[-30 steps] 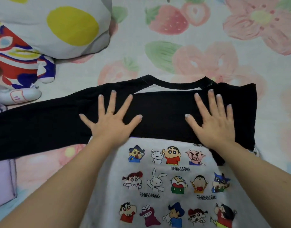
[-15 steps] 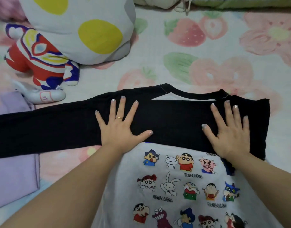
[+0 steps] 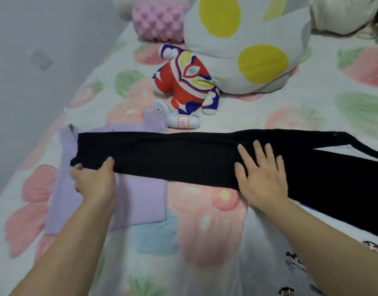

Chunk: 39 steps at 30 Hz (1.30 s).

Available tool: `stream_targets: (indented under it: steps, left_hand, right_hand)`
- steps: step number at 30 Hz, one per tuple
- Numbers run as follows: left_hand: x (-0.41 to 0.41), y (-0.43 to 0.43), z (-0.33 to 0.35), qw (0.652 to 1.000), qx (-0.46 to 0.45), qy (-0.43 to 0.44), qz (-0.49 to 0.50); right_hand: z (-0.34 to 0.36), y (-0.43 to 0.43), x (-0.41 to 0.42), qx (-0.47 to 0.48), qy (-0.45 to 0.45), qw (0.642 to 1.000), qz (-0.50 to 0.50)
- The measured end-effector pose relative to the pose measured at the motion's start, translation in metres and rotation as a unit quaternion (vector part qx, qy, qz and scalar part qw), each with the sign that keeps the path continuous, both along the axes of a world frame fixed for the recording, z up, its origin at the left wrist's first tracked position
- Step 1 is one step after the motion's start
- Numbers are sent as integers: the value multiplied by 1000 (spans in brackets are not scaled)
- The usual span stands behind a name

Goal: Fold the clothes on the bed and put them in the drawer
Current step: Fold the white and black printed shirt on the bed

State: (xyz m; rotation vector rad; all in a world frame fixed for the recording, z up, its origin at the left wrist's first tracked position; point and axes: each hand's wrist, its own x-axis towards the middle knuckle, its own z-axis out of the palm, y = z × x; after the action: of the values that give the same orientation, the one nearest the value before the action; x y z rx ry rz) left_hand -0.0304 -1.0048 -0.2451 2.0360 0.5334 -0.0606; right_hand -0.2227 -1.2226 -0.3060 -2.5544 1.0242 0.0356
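Note:
A long-sleeved shirt with black sleeves and a white cartoon-printed body (image 3: 294, 261) lies on the bed. Its left black sleeve (image 3: 173, 154) stretches flat to the left, its end lying over a lilac garment (image 3: 139, 199). My left hand (image 3: 94, 182) grips the sleeve's cuff end, thumb on top of the fabric. My right hand (image 3: 260, 176) lies flat with fingers spread on the sleeve near the shoulder. The shirt's neckline runs off the right edge.
A red, white and blue plush figure (image 3: 188, 86) lies just beyond the sleeve. Behind it sit a grey cushion with yellow spots (image 3: 248, 43) and a pink bumpy pillow (image 3: 158, 20). A grey wall (image 3: 34, 60) borders the flowered bedsheet (image 3: 290, 107) on the left.
The view has swung left. My left hand left the shirt's chest and took hold of the sleeve's cuff end. My right hand shifted left from the right shoulder to the left sleeve's base.

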Motion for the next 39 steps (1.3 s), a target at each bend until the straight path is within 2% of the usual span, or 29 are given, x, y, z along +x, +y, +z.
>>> stream_targets:
  steps: [2, 5, 8, 10, 14, 17, 20, 21, 23, 25, 26, 27, 28, 29, 30, 31, 32, 34, 35, 36, 37, 38, 39]
  left_hand:
    - [17, 11, -9, 999, -49, 21, 11]
    - [33, 10, -23, 988, -133, 39, 73]
    - [41, 7, -33, 975, -163, 52, 141]
    - [42, 7, -35, 970, -182, 51, 150]
    - [52, 8, -28, 972, -198, 57, 117]
    - [57, -2, -19, 951, -294, 56, 79]
    - [45, -20, -2, 931, -365, 0, 3]
    - [37, -29, 6, 936, -348, -45, -29]
    - [14, -50, 25, 956, -201, -167, -137]
    - [-21, -79, 40, 922, -69, -266, -272]
    - [-42, -96, 45, 897, -43, -291, -330]
    - [-66, -112, 47, 872, -30, -298, -386]
    - [-90, -129, 45, 845, -17, -291, -449]
    - [-116, -146, 41, 812, 2, -275, -516]
    - [-140, -160, 33, 773, 38, -250, -582]
    - [-162, -173, 23, 727, 87, -225, -642]
    - [-181, -184, 12, 681, 134, -212, -688]
    - [-212, -196, -1, 615, 193, -206, -736]
    - [-223, -196, -4, 586, 206, -234, -748]
    - [-233, -195, -6, 549, 230, -268, -758]
    - [-241, -193, -9, 532, 250, -299, -751]
    - [-244, -190, -15, 539, 271, -328, -727]
    - [-241, -186, -20, 553, 306, -316, -708]
  right_hand:
    - [-13, 3, 3, -55, 14, 998, 4]
    - [-27, 5, 3, -87, -5, 996, -4]
    - [-37, 4, 7, -111, -14, 994, -14]
    - [-39, 4, 9, -124, -22, 992, -21]
    - [-38, 5, 11, -116, -20, 993, -23]
    - [-36, 5, 11, -110, -21, 993, -33]
    - [-36, 4, 10, -96, -6, 995, -30]
    - [-35, 4, 10, -89, -5, 996, -29]
    - [-28, 3, 9, -73, 6, 997, -19]
    - [-17, -1, 5, -21, -23, 999, -8]
    - [-6, -4, 0, 76, -67, 995, -26]
    - [11, -6, -6, 233, -139, 959, -77]
    - [31, -10, -15, 396, -225, 880, -134]
    - [48, -15, -29, 522, -307, 779, -165]
    - [60, -23, -46, 587, -367, 697, -188]
    - [69, -31, -64, 612, -403, 646, -213]
    - [76, -40, -81, 613, -416, 624, -247]
    - [79, -55, -110, 577, -390, 628, -346]
    - [74, -60, -124, 546, -380, 630, -400]
    - [69, -64, -136, 526, -385, 613, -446]
    - [66, -68, -147, 514, -403, 594, -470]
    - [65, -72, -157, 507, -427, 575, -480]
    - [65, -77, -167, 503, -455, 558, -478]
